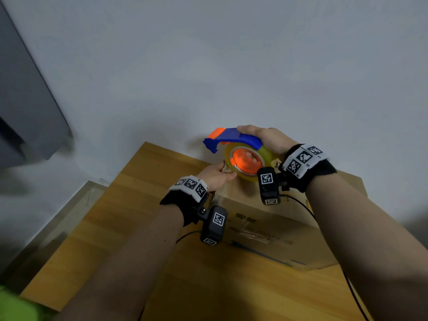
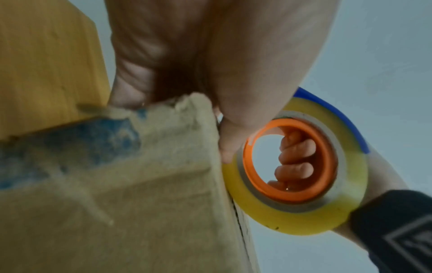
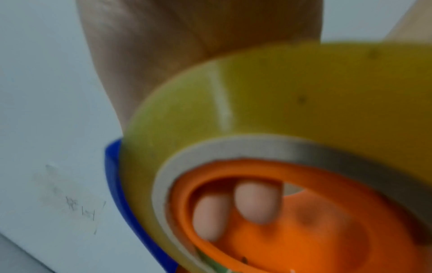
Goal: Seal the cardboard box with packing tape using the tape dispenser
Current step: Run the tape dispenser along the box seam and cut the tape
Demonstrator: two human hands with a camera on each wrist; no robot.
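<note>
A brown cardboard box [image 1: 266, 228] with blue print lies on a wooden table [image 1: 129, 205]. My right hand [image 1: 266, 137] grips a blue and orange tape dispenser [image 1: 231, 134] holding a yellowish tape roll [image 1: 268, 157], which it keeps at the box's far top edge. Through the orange hub [image 3: 327, 230] the right hand's fingertips [image 3: 257, 203] show, wrapped round the frame. My left hand [image 1: 215, 174] clasps the box's far left corner [image 2: 140, 184]: fingers curl behind it, and the thumb [image 2: 233, 129] lies beside the roll [image 2: 350, 175]. The tape's loose end is hidden.
A pale wall stands just behind the table's far edge. A grey cabinet [image 1: 23, 100] is at the upper left, and a lower pale ledge [image 1: 58, 216] runs along the table's left side. Black camera cables [image 1: 347, 286] trail over the box and table.
</note>
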